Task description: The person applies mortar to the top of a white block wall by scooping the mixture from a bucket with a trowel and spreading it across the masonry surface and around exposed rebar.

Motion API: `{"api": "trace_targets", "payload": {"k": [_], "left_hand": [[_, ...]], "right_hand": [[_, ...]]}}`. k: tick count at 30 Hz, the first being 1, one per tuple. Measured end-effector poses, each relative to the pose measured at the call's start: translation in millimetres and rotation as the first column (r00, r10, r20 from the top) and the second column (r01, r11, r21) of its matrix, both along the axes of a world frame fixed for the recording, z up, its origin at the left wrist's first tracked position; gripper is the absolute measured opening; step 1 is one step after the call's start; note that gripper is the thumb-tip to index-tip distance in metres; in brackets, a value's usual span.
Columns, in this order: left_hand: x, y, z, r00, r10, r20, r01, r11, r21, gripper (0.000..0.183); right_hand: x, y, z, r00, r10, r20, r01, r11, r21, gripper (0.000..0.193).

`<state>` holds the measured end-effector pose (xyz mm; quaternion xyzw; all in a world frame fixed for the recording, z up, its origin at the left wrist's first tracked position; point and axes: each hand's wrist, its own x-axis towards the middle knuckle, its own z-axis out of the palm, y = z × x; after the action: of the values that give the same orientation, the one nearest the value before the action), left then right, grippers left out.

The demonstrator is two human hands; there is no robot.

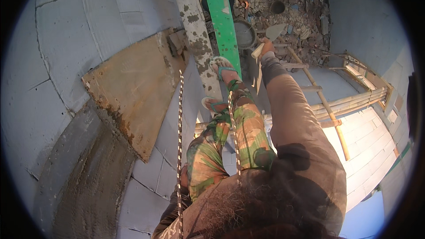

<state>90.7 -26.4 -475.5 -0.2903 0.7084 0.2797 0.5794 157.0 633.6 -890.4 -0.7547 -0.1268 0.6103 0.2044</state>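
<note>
My right hand [267,47] is stretched forward and closed around the pale handle of a trowel [275,31]. Its broad, mortar-coloured blade points ahead, beside a round bucket [245,34] with grey stuff inside. Low beside my camouflage-clad thigh is my left hand [184,178], mostly hidden in shadow, so its fingers do not show. My feet, in sandals, stand on a mortar-spattered plank [197,35] and the edge of a green plank [222,17] next to it.
Leaning by the block wall [66,40] is a tan board [137,88]; fresh mortar [88,177] coats the wall below it. A co-worker's hand [242,2] shows far below, near rubble [301,13] and another bucket [277,7]. A wooden ladder [325,102] and bamboo poles [354,102] stand right.
</note>
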Motion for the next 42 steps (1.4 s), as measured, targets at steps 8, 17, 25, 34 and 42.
{"api": "trace_targets", "payload": {"k": [8,17,25,34,42], "left_hand": [[-8,-17,6,0.835,-0.548,0.053,0.55,0.825,-0.128,0.064],[-38,27,10,0.918,-0.389,-0.074,0.383,0.92,-0.083,0.058],[-36,28,23,0.982,-0.104,-0.157,0.098,0.994,-0.044,0.053],[-74,164,115,0.935,0.101,-0.339,0.06,0.899,0.433,0.066],[-73,250,267,0.421,-0.157,-0.893,0.818,0.49,0.3,0.124]], "right_hand": [[2,0,-61,0.982,-0.084,-0.168,0.062,0.99,-0.13,0.044],[60,11,-55,0.958,-0.254,-0.131,0.244,0.966,-0.084,0.04],[94,-1,112,0.988,-0.025,-0.152,0.016,0.998,-0.055,0.042],[27,-54,503,0.867,0.396,-0.302,-0.347,0.915,0.205,0.005],[-3,-143,866,0.454,0.72,-0.526,-0.467,0.694,0.548,0.016]]}}
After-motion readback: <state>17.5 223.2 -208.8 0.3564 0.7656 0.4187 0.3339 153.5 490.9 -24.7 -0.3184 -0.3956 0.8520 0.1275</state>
